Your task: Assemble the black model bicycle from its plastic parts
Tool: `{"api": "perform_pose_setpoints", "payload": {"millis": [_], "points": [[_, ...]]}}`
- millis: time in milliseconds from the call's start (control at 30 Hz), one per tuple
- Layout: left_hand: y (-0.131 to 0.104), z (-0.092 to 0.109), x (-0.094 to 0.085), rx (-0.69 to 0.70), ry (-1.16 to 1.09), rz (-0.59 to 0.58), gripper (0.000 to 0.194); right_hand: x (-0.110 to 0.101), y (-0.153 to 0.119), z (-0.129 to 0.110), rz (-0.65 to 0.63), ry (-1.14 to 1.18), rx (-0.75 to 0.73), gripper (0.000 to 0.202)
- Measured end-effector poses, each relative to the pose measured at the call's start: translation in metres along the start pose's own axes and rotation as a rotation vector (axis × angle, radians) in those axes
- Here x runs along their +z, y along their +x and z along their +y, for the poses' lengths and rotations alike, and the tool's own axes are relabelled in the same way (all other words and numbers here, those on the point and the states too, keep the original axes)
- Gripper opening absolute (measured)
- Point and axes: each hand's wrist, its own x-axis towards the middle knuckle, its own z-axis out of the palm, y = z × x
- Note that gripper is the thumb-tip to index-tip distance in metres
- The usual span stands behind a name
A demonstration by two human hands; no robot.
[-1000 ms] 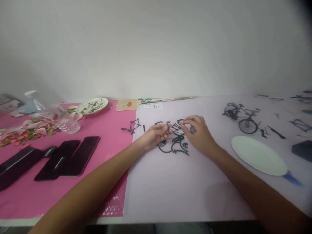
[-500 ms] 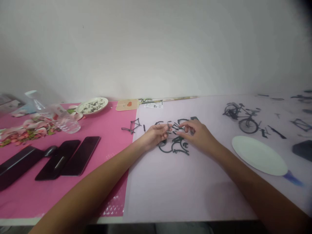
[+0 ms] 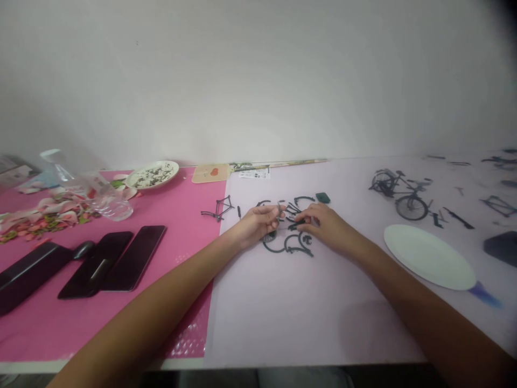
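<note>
My left hand [image 3: 260, 223] is closed in a pinch on a small dark model bicycle part [image 3: 279, 210], held just above the table. To its right, my right hand [image 3: 325, 222] reaches down among loose parts with thumb and fingers drawn together; whatever lies between the tips is too small to make out. Below and between the hands lie black curved pieces [image 3: 274, 250], a thin curved bar [image 3: 305, 199] and a dark green block [image 3: 322, 198]. A wheel [image 3: 270, 236] is partly hidden by my left hand. Left of them rests a black bicycle frame [image 3: 223, 208].
On the right stand an assembled model bicycle [image 3: 399, 194], a white oval plate [image 3: 430, 256] and scattered black parts [image 3: 458, 217]. Leftward, on pink sheeting, are two phones [image 3: 135, 258], a clear bottle [image 3: 109, 202], petals [image 3: 44, 215] and a dish [image 3: 173, 172].
My right hand has moved slightly down and its fingers have closed together near the parts, uncovering the green block. My left hand stays nearly still with its piece.
</note>
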Motion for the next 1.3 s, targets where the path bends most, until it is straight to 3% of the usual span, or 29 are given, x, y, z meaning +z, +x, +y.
{"api": "perform_pose_setpoints", "payload": {"millis": [233,533,700,1000,1300], "points": [[0.0,0.0,0.0,-0.007,0.002,-0.002,0.034,-0.003,-0.002,-0.011,-0.012,0.026,0.061,0.011],[0.001,-0.001,-0.002,-0.006,0.006,0.005,0.035,-0.009,-0.001,-0.001,0.22,-0.024,0.139,0.017],[0.002,-0.002,-0.003,-0.008,-0.001,0.002,0.036,-0.006,-0.001,0.001,0.189,-0.069,0.157,0.02],[0.002,-0.001,-0.002,0.005,0.014,-0.005,0.035,0.0,-0.003,-0.009,-0.005,0.004,0.006,0.017],[0.002,-0.001,-0.001,0.0,0.003,0.011,0.036,0.004,-0.001,0.005,-0.007,-0.112,-0.019,0.016]]}}
